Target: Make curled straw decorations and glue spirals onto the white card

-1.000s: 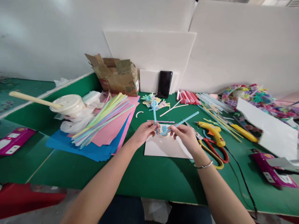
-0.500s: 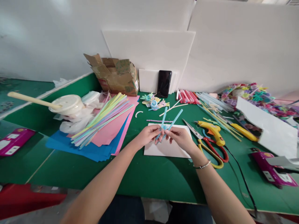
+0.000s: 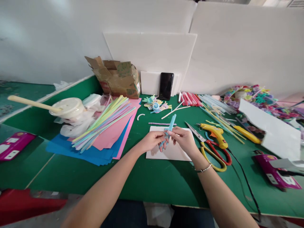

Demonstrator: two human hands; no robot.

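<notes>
Light blue pipe cleaners are pinched between my two hands, their upper lengths lying close together and slanting up to the right. My left hand grips them from the left at the middle, fingers closed. From the right, my right hand closes thumb and fingers on the same pipe cleaners. Lower ends poke out beneath the fingers; how they join is hidden. Under both hands lies a white board. A purple twisted strip rests just behind it.
Scissors and a yellow glue gun with a black cord lie right of the board. Bundled pastel pipe cleaners sit on coloured sheets at left. A phone stands behind, near a cardboard box and small pastel pieces.
The two upper lengths of blue pipe cleaner, spread in a V before, are now brought together side by side. My right hand has shifted slightly to close around them.
</notes>
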